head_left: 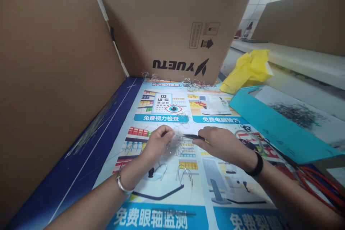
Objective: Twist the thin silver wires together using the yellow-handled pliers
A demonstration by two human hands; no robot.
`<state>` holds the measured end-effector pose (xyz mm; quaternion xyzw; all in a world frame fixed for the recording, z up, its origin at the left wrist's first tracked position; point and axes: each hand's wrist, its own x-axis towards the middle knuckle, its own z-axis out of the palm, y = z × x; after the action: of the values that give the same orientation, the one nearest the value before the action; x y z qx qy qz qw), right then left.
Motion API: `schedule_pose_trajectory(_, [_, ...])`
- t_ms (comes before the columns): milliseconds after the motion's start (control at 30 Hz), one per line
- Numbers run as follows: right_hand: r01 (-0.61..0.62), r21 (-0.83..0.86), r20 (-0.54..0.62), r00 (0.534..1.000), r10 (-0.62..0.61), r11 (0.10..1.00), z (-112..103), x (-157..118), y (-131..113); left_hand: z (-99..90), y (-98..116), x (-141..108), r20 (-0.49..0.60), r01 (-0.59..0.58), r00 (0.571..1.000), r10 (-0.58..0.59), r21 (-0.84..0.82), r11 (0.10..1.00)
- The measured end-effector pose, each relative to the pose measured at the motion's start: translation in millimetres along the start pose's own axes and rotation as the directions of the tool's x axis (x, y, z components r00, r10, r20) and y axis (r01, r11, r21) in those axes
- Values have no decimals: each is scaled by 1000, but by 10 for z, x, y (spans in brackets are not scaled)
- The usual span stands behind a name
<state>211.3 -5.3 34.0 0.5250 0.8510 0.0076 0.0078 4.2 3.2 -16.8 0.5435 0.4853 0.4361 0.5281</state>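
My left hand [162,140] is closed in a pinch at the left edge of a loose tangle of thin, pale wire [176,143]. From the right, my right hand [219,143] grips a small hand tool with dark, pointed jaws [192,136] and a touch of yellow near the handle. Whether it is pliers or snips I cannot tell. Its tip points left, close to the wire tangle. Below my hands, a few curved wire pieces [185,174] lie on the printed sheet [196,194]. A dark bundle of thin strands [174,212] rests nearer to me.
Cardboard panels [167,25] stand at the back and left. Wire scraps [192,84] lie along the back panel's foot. Straight wires [93,127] lie at left. At right are a blue box [258,125] holding dark clippings, a yellow bag [248,70] and red-orange handles [318,183].
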Motion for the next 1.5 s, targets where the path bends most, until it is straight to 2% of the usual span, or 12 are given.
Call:
schedule_pose_trajectory(100, [-9,4,-41,999,9,1000,8,48,13,0,10,-6,-6,79,997,-80,-125,989])
schedule_pose_trajectory(167, [-9,8,-50,999,9,1000,33,59,26,-3,14,-5,-7,82,996,-83,-142,986])
schedule_pose_trajectory(333, [-9,15,-35,999,9,1000,66,32,53,-7,22,3,-10,22,1000,-24,-103,994])
schedule_pose_trajectory(767, [6,23,-91,996,-4,1000,118,36,14,12,-16,-25,127,14,992,-5,-66,998])
schedule_pose_trajectory(900, [-3,34,-50,999,4,999,126,33,-4,14,-32,-27,148,30,989,-20,-64,997])
schedule_pose_trajectory(1133, [-16,11,-31,999,17,1000,100,29,-11,4,-50,-11,103,21,995,-16,-46,999])
schedule_pose_trajectory(1500, [-28,-16,-27,999,27,999,60,14,-20,21,-66,17,53,73,996,-73,-9,997])
